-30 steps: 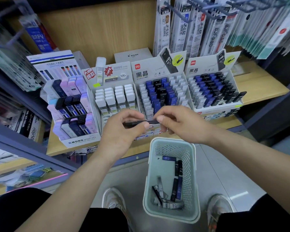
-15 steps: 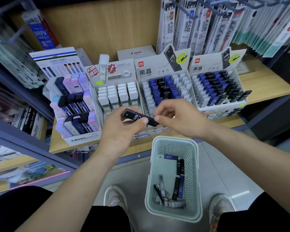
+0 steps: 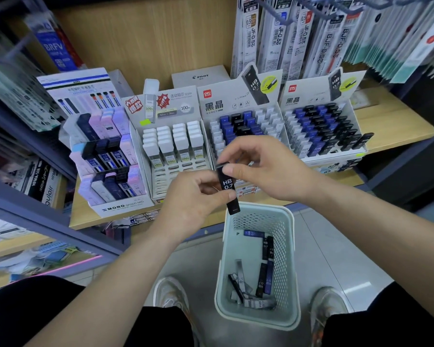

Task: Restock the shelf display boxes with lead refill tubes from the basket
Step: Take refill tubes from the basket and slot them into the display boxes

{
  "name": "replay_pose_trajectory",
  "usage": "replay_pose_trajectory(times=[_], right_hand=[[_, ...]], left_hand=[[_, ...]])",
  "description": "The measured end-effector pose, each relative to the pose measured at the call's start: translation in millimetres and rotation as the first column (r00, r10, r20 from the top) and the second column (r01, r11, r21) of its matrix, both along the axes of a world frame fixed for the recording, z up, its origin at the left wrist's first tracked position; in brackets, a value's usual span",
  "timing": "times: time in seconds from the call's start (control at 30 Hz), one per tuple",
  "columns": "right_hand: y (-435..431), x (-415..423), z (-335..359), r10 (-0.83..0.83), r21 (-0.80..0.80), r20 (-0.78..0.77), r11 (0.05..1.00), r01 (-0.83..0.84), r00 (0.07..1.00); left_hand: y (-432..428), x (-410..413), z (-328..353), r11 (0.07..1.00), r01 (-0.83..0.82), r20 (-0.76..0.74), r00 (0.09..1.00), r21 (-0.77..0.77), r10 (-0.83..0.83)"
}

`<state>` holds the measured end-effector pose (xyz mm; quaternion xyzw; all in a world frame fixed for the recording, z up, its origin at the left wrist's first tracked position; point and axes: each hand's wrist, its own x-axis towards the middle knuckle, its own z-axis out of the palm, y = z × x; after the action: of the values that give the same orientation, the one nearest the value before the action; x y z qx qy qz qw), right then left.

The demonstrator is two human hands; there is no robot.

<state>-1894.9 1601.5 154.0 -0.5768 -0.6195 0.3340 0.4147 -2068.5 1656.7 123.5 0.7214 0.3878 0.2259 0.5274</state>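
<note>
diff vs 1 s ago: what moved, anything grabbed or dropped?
The black HB 0.7 lead tube swung from level to nearly upright, label to the camera, lower end toward the basket. The left hand and right hand keep their grip on it: left below the label, right at the top. Nothing let go. Basket, loose tubes and display boxes unchanged.

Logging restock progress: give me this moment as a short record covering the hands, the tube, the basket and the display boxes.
tube: black, marked HB 0.7, near upright, over the basket's far rim
left hand: pinches the tube's middle
right hand: pinches the tube's top
basket: below the hands, several loose tubes inside
display boxes: on the shelf behind the hands, holding blue, black and white tubes
</note>
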Motion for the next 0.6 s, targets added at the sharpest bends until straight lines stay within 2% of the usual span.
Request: replay_pose_trajectory(times=[0.1,0.2,0.27,0.4,0.6], right_hand=[[-1.3,14.4,10.3,-0.057,0.015,0.052,0.998,0.056,0.997],[-1.9,39.9,14.2,-0.221,0.041,0.143,0.975,0.217,0.965],[-0.3,52.8,9.2,-0.302,0.067,0.235,0.953,0.295,0.924],[10.4,60.2,-7.8,-0.322,0.083,0.372,0.946,0.314,0.871],[21.9,61.7,-24.2,-0.279,0.083,0.466,0.958,0.273,0.84]], left_hand=[[1.7,-1.0,-1.7,0.989,0.006,-0.072,0.997,0.147,0.005],[7.1,-9.0,-2.4,0.939,0.06,-0.256,0.966,0.339,0.03],[10.0,-14.5,-3.5,0.909,0.121,-0.374,0.926,0.398,0.041],[11.0,-19.3,-5.0,0.91,0.179,-0.506,0.861,0.374,0.039],[13.4,-20.8,-7.0,0.919,0.187,-0.517,0.856,0.348,0.021]])
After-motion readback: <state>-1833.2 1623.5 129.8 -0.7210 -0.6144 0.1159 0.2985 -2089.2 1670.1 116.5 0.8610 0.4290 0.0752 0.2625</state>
